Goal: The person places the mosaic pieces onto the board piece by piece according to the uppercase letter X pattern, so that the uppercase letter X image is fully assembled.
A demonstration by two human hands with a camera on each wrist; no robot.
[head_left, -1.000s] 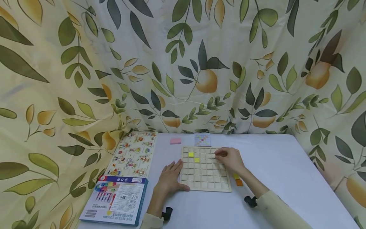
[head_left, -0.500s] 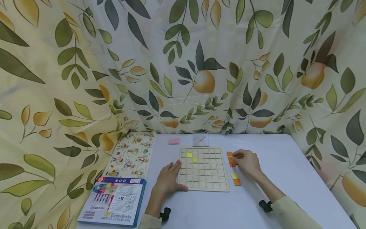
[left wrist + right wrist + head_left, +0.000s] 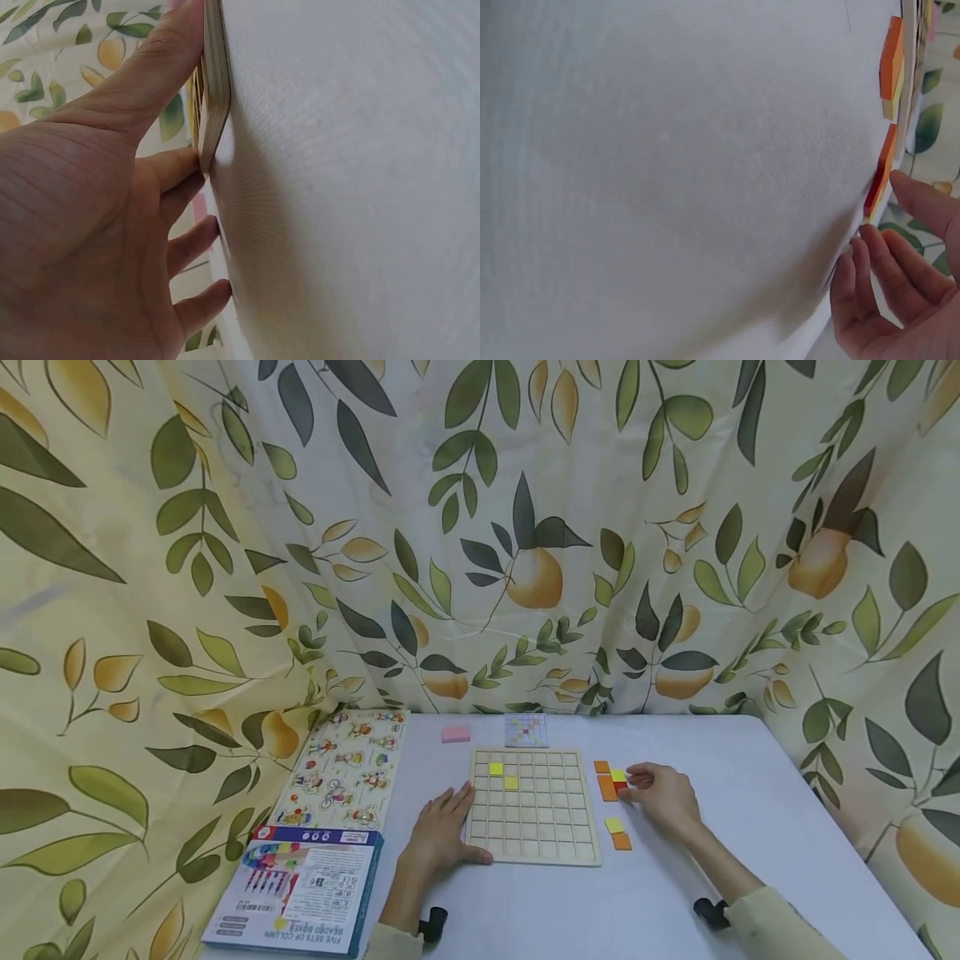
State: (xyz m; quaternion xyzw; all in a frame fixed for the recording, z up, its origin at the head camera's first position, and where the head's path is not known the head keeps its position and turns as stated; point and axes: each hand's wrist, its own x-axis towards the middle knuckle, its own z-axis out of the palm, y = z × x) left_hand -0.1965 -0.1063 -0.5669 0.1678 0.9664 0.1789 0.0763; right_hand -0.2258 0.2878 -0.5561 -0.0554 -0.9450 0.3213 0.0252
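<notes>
My left hand [image 3: 441, 828] rests flat at the left edge of a square wooden grid board [image 3: 536, 818], its thumb along the near corner. In the left wrist view the thumb [image 3: 142, 75] lies against the board's edge. Two yellow tiles [image 3: 511, 783] sit in the board's cells. My right hand [image 3: 663, 797] is just right of the board, beside a cluster of orange tiles [image 3: 607, 788], a yellow tile [image 3: 618, 775] and a red tile [image 3: 620, 786]. Its thumb and fingers stand apart, with the fingertips right at the red tile [image 3: 874, 193] in the right wrist view.
Another yellow tile [image 3: 614, 825] and an orange tile [image 3: 622, 841] lie nearer on the white table [image 3: 720, 760]. Behind the board are a pattern card [image 3: 527, 731] and a pink block [image 3: 456, 734]. A box [image 3: 296, 893] and a sticker sheet [image 3: 345, 768] lie left.
My right hand has moved from over the board's right side to the tile cluster, then slightly right, uncovering the yellow and red tiles. The left hand stays at the board's edge.
</notes>
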